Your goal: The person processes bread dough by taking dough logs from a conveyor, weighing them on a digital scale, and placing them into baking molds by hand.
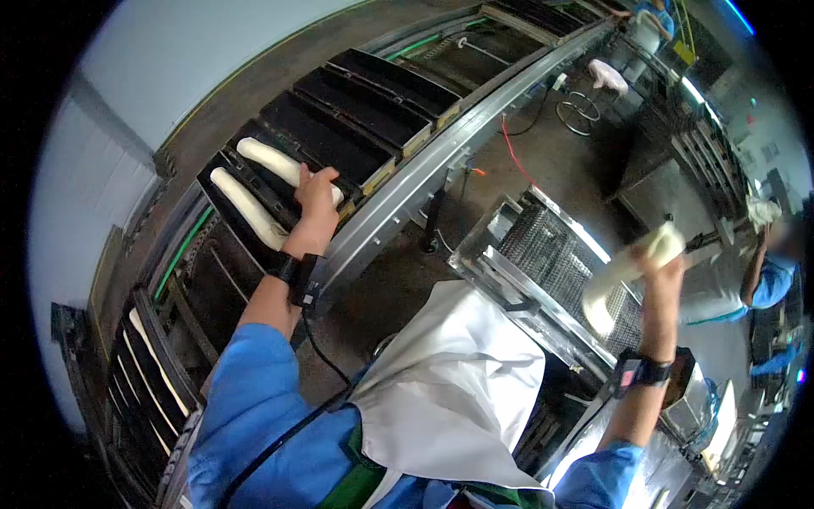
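My left hand (317,202) is over a black baking pan set (326,131), its fingers curled on a long pale dough roll (270,159) lying in one slot. Beside it, a second dough roll (246,206) lies in the outermost slot, partly hidden by my left wrist. My right hand (665,265) is raised on the other side, closed around another dough roll (602,297). That roll hangs down in a bend over a metal mesh belt (547,248) and is blurred by motion.
A metal-railed conveyor (405,188) carries the pans along my left. More pans with dough strips (153,360) sit at lower left. A stool with a white cover (607,76) stands beyond the mesh belt. Co-workers in blue (772,280) are at right and far back (657,19).
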Demonstrator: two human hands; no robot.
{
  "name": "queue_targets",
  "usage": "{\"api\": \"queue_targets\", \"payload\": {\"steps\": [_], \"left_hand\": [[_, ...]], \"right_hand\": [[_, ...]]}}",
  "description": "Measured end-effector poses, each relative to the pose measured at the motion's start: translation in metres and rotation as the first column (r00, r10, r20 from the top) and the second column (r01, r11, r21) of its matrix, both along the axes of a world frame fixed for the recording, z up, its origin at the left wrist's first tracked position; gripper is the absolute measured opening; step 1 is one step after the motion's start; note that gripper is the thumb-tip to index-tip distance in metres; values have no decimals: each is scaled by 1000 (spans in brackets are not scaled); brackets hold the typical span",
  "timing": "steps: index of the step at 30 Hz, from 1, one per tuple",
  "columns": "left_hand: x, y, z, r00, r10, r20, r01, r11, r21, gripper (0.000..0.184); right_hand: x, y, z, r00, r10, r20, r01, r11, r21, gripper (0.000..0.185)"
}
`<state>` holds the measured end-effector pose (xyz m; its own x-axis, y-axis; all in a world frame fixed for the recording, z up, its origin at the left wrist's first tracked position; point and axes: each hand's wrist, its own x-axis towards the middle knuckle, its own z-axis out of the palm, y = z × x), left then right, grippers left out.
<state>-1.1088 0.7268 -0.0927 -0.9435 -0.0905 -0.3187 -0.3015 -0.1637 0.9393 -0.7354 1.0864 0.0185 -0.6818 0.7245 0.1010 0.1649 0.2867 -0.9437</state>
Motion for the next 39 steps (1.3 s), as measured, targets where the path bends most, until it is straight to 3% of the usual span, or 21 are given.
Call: {"api": "queue_targets", "payload": {"steps": [1, 3, 4, 5, 7, 10, 13, 15, 17, 19, 21, 23, 24, 25, 26, 27, 31, 34, 36, 37, 39], "left_hand": [[3, 7, 7, 1000, -12, -6, 12, 1000, 6, 85], [5, 18, 16, 1000, 3, 25, 1, 981, -194, 84], [-6, 22, 2, 999, -40, 24, 46, 949, -312, 87], [-7, 24, 2, 999, -47, 20, 51, 950, -307, 87], [-8, 31, 5, 997, -65, 48, 80, 826, -558, 91], [-14, 37, 3, 997, -77, 18, 73, 813, -578, 94], [-26, 43, -9, 999, -51, -12, 34, 806, -591, 93], [-27, 41, -3, 997, -71, -16, 44, 767, -640, 95], [-21, 39, 7, 997, -73, 3, 57, 763, -644, 99], [-19, 40, 14, 994, -85, 63, 105, 721, -685, 101], [-30, 40, -9, 995, -102, -19, 65, 760, -647, 104], [-25, 45, -7, 994, -107, -9, 75, 753, -654, 105], [-25, 47, -11, 991, -131, -23, 85, 755, -650, 105], [-29, 44, -17, 987, -156, -41, 94, 763, -640, 106], [-34, 42, -25, 980, -186, -65, 105, 773, -626, 106], [-43, 42, -33, 973, -217, -82, 122, 779, -615, 107], [-87, 44, -56, 957, -277, -81, 168, 764, -623, 108], [-101, 43, -65, 956, -289, -46, 196, 748, -634, 110], [-102, 46, -62, 954, -299, -31, 210, 737, -642, 111], [-103, 47, -60, 953, -303, -23, 217, 731, -647, 111], [-100, 44, -64, 951, -304, -53, 222, 794, -567, 105]], "right_hand": [[-14, -13, 22, 982, -28, -189, 21, 999, -37, 36], [-49, -49, 70, 948, -8, -319, -15, 997, -70, 36], [-65, -63, 81, 903, 63, -425, -133, 982, -137, 37], [-80, -78, 87, 839, 125, -529, -259, 948, -187, 37], [-106, -94, 87, 689, 312, -654, -596, 758, -266, 45], [-121, -117, 84, 738, 395, -548, -556, 815, -161, 65], [-106, -107, 51, 872, 362, -328, -433, 885, -173, 66], [-80, -80, 1, 943, 302, -140, -324, 929, -177, 66], [-38, -47, -73, 977, 207, 49, -207, 978, 8, 63], [20, -21, -132, 924, 23, 382, -105, 975, 195, 64], [82, -1, -191, 777, -303, 552, -114, 795, 596, 67], [125, 2, -215, 690, -589, 422, -71, 525, 848, 69], [144, 7, -223, 635, -656, 408, -27, 509, 861, 72], [139, -10, -189, 409, -670, 619, 69, 699, 711, 69], [149, -7, -186, 366, -661, 655, 122, 732, 670, 70], [174, 12, -223, 302, -743, 598, 98, 648, 755, 71], [176, 5, -202, 323, -739, 591, 54, 638, 768, 63], [172, 6, -196, 349, -763, 544, -4, 579, 815, 45], [163, 5, -172, 312, -658, 685, -145, 680, 719, 28], [169, 6, -181, 396, -715, 576, -127, 578, 806, 20], [172, 9, -174, 302, -662, 686, -105, 692, 714, 31]]}}
